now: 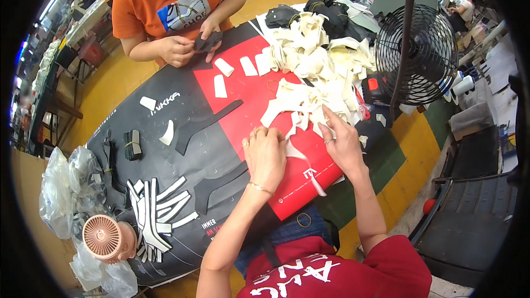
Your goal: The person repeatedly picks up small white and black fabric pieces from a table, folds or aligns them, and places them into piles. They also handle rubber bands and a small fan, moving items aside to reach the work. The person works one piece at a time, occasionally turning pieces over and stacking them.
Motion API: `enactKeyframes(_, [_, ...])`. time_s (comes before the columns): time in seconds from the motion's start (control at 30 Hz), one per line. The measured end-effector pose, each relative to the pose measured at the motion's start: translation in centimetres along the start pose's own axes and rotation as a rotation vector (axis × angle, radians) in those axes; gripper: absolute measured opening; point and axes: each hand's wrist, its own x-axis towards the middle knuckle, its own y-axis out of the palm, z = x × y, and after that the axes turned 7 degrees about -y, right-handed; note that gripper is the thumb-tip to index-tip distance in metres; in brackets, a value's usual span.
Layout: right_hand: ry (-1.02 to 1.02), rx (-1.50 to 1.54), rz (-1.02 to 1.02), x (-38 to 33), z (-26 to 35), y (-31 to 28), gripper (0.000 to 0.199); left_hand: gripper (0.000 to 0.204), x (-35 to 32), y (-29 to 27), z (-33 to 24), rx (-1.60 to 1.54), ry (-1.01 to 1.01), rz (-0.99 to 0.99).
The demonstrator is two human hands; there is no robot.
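Note:
My left hand (pixel 265 153) is over the red part of the table cover, fingers curled and closed on a cream cut piece (pixel 296 153). A thin tail of that piece hangs toward the near edge. To its right, my right hand (pixel 342 139) has thumb and forefinger closed on the edge of the cream pieces; exactly which piece it grips is partly hidden. A heap of cream cut pieces (pixel 306 96) lies just beyond both hands. Dark curved strips (pixel 212 127) lie to the left of my left hand.
A person in orange holds a dark piece (pixel 208 41) across the table. Black-and-white strips (pixel 152 215), a banded dark bundle (pixel 132 144) and a small pink fan (pixel 105 237) are at left. Clear plastic bags (pixel 72 182) sit at the left edge. A black caged fan (pixel 422 55) stands at right.

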Motion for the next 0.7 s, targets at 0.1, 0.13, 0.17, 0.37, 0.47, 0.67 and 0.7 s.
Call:
enactKeyframes(0.1, [0.018, -0.096, 0.026, -0.9, -0.2, 1.1, 0.039, 0.009, -1.2, -1.2, 0.9, -0.143, -0.006, -0.005])
enactKeyframes(0.13, [0.010, -0.127, 0.038, -1.1, -0.2, 1.3, 0.038, 0.007, -1.8, -1.7, 1.1, -0.184, 0.041, -0.064])
enactKeyframes(0.17, [0.004, -0.155, 0.053, -1.2, -0.1, 1.4, 0.037, 0.007, -2.4, -2.2, 1.3, -0.227, 0.090, -0.123])
enactKeyframes(0.37, [-0.230, -0.222, 0.102, -1.6, 1.6, 0.2, 0.035, 0.028, -4.9, -3.7, 1.7, -0.356, 0.403, -0.406])
enactKeyframes(0.47, [-0.257, -0.190, 0.064, -1.0, 2.1, -0.5, 0.031, 0.030, -4.8, -2.8, 1.2, -0.449, 0.256, -0.296])
enactKeyframes(0.67, [-0.204, -0.126, -0.067, 3.6, 1.3, 0.2, 0.022, 0.025, -4.9, -4.2, 1.3, -0.232, 0.570, -0.390])
enactKeyframes(0.7, [-0.180, -0.069, -0.029, 4.1, 1.4, 0.6, 0.024, 0.023, -5.4, -4.8, 1.4, -0.132, 0.716, -0.422])
